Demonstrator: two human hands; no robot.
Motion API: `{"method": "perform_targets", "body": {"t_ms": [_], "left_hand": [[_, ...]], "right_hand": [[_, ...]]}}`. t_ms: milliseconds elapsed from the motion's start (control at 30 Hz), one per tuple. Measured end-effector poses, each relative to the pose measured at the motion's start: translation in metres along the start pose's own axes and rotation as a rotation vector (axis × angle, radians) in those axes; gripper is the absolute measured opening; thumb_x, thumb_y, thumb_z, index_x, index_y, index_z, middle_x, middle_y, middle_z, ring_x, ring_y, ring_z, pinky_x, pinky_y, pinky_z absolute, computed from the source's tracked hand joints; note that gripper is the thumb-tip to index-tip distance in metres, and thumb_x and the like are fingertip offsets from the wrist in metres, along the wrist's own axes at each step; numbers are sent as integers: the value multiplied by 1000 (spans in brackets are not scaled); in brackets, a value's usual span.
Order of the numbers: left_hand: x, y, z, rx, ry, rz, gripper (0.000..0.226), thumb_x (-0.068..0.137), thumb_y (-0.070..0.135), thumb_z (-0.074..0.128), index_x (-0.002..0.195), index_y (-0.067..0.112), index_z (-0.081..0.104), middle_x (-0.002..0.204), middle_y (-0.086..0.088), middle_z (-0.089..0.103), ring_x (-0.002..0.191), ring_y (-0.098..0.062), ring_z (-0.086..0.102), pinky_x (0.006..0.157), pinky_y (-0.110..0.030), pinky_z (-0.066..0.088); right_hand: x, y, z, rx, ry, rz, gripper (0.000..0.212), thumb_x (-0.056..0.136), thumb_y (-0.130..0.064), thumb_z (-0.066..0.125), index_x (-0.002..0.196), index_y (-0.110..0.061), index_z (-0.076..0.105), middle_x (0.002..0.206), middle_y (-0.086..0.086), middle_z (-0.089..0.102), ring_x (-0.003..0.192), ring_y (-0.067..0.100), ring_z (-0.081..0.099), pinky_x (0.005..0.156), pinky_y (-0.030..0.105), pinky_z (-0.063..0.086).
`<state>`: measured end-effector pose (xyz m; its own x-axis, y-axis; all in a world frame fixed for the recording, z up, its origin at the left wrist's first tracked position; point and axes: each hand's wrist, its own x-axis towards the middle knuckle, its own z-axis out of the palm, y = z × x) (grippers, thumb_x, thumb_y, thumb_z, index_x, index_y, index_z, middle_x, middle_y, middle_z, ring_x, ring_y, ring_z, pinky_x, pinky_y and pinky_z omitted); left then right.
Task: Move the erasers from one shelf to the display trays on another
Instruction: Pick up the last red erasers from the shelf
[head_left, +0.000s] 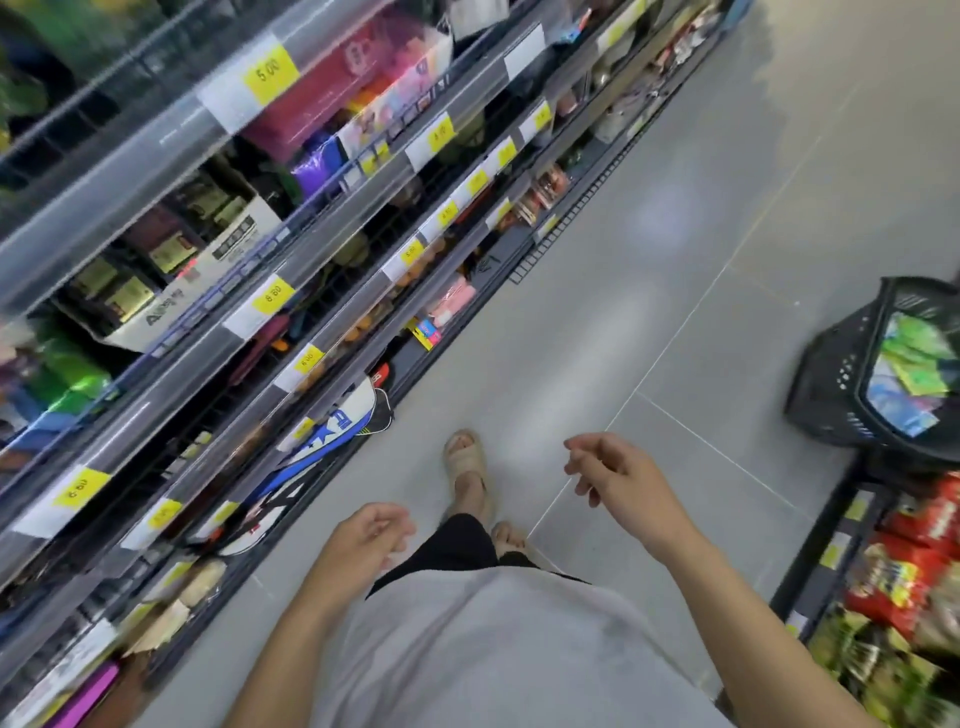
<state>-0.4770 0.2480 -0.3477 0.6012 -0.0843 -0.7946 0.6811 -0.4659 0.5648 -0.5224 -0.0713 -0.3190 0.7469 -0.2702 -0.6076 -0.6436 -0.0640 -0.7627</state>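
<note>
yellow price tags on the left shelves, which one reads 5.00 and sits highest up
The yellow price tag on the topmost shelf rail, just left of the pink box. It reads 5.00; the other tags sit on lower rails, and the legible ones read 8.00 or 6.00.

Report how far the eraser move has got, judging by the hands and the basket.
Done: nothing can be confirmed; no display tray with erasers shows, and the picture is blurred.
In hand: nothing. The left hand and right hand hang empty, fingers loosely curled, over the aisle floor.
Left: seemingly the placing itself. The black basket on the right holds colourful packets; whether they are erasers cannot be told.
</note>
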Motion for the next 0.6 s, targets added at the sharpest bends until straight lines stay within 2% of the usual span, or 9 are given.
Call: {"method": "perform_targets", "body": {"t_ms": [67, 233, 333, 467, 600], "left_hand": [[18, 20, 8, 17, -22, 7, 11, 97, 23, 69, 108, 20, 71, 102, 0, 79, 87, -10, 72, 74, -22, 52], [77, 90, 28, 42, -101, 44, 14, 97, 27, 69, 110, 21, 70, 101, 5, 80, 92, -14, 74, 75, -23, 53], [108, 146, 38, 59, -132, 75, 28, 86, 37, 74, 110, 22, 71, 102, 1, 79, 88, -9, 74, 74, -23, 54], [148, 219, 49, 97, -159, 144, 13, 98, 29, 68, 110, 24, 69, 99, 10, 79, 89, -7, 74, 75, -23, 53], [174, 284, 60, 83, -158, 199, 11, 97, 26, 69, 106, 23, 73, 99, 6, 79, 92, -10, 74, 78, -26, 53]], "right_hand": [[16, -11, -12, 11, 16, -12, 15, 100, -17, 55, 105, -23, 68, 86, -5, 73, 66, 8, 64, 59, 24, 51], [62, -30, -48, 26, 77, 27, 15, 100, -17, 55, 106, -22, 69, 89, -1, 73, 67, 10, 64, 62, 28, 51], [84, -41, -72, 38, 128, 73, 16, 101, -17, 55, 106, -22, 69, 89, 1, 73, 66, 9, 63, 62, 29, 51], [110, -50, -105, 53, 183, 112, 14, 100, -20, 58, 107, -24, 69, 87, -2, 73, 66, 10, 63, 63, 30, 52], [140, -65, -137, 54, 209, 136, 13, 99, -25, 59, 107, -27, 70, 88, -2, 73, 66, 10, 64, 65, 29, 54]]}}
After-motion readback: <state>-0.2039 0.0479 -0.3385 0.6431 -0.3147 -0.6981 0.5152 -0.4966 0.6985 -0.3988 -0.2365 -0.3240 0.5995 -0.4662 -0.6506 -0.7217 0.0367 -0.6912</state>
